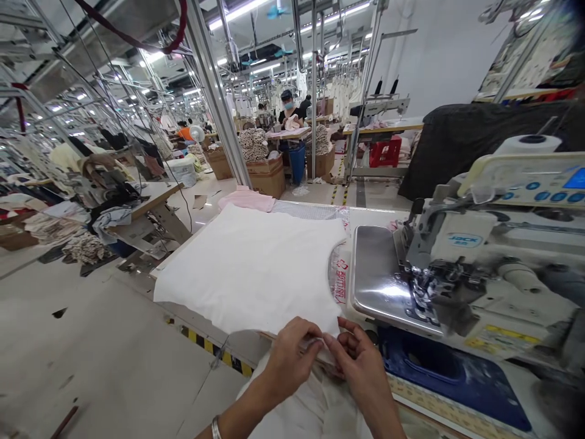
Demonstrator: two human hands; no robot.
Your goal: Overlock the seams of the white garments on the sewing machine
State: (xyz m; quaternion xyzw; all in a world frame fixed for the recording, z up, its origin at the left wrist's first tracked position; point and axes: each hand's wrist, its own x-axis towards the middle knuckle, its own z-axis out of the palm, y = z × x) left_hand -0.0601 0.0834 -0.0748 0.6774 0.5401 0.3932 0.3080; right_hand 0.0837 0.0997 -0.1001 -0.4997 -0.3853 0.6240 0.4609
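A white fabric piece (256,268) with a curved cut-out on its right side lies spread over the table. At its near right corner, my left hand (295,353) pinches the edge between thumb and fingers. Close beside it, my right hand (356,356) also has thumb and fingers closed on that corner, the two thumbs almost meeting. More pale cloth (315,402) hangs below my hands at the table's near edge. To the right stands an overlock sewing machine (461,244) with a shiny metal plate (379,268), apart from the fabric.
Pink cloth (247,199) lies at the table's far edge. A blue tray (452,372) sits below the machine, and a thread cone (528,144) stands on top. Left is another sewing table (155,198). A masked person (290,113) sits farther back, near cardboard boxes (265,177).
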